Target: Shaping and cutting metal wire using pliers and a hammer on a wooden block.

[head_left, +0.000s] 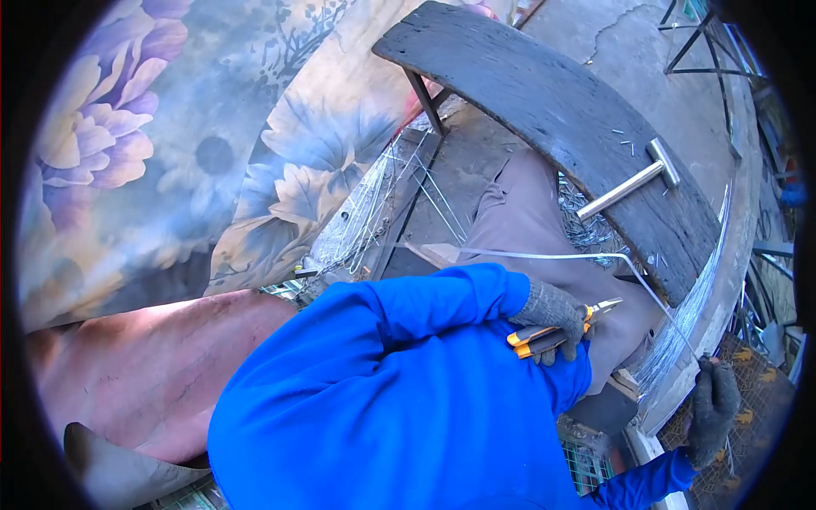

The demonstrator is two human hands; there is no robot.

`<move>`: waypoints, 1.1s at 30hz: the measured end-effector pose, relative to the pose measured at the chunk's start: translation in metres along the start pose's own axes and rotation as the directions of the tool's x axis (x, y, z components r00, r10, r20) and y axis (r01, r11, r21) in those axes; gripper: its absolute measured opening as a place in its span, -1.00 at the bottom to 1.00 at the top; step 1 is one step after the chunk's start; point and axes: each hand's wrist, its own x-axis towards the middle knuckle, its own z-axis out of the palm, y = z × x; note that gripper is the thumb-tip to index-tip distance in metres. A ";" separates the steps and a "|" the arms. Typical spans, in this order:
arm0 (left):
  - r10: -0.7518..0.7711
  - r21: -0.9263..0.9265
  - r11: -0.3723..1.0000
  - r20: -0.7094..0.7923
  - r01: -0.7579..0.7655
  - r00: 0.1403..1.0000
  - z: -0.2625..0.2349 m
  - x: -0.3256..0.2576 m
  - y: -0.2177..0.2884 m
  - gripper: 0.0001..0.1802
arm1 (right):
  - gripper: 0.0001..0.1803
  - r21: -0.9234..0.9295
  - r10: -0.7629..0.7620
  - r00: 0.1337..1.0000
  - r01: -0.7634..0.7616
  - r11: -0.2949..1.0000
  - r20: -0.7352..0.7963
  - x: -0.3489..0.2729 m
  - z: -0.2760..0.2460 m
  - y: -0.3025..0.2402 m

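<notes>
My left hand (551, 308), in a dark grey glove, is closed around pliers (531, 342) with orange and black handles. Their jaws point right, over my thigh. At the far right, my gloved right hand (714, 408) grips the lower end of a long thin metal wire (552, 256). This wire runs up and left from that hand, bends sharply near the bench, then stretches left above my leg. The plier jaws are apart from it. A hammer (625, 189) with a metal handle lies on the dark wooden bench (527, 81), close to several short wire pieces.
A bundle of straight wires (699, 310) lies along the bench's right end. Wire scraps (586, 223) are heaped on the floor beneath the bench. More long wires (361, 208) rest beside a flowered cloth (212, 153) at left. A pinkish sheet (161, 365) spreads at lower left.
</notes>
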 end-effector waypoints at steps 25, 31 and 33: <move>0.165 -0.078 0.984 0.072 -0.159 0.984 -0.019 0.034 -0.021 -0.62 | -0.69 0.110 0.062 0.949 -0.029 0.993 -0.309 0.005 0.160 0.023; 0.268 -0.068 0.962 0.053 -0.264 0.962 -0.015 0.023 -0.021 -0.47 | -0.74 0.213 0.059 0.958 0.002 0.977 -0.280 0.008 0.158 -0.001; 0.213 -0.129 0.971 0.101 -0.200 0.972 -0.014 0.022 -0.018 -0.39 | -0.75 0.262 0.048 0.950 0.036 0.964 -0.309 0.011 0.162 -0.005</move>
